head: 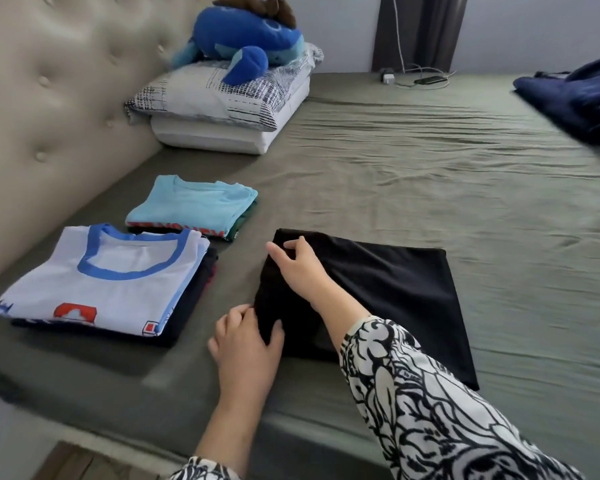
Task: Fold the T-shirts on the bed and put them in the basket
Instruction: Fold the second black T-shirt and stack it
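Both hands pinching black shirt (378, 292) left edge: left hand (246, 344) near corner, right hand (302, 268) far; shirt extends rightward.

head view, looking down (close), bed (413, 174)

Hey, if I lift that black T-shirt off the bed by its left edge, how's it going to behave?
The black T-shirt will probably go floppy: it is thin cloth lying flat on the bed. The fold may fall open, since the left hand and right hand grip only one edge. It is likely light and should slide over the sheet rather than roll.
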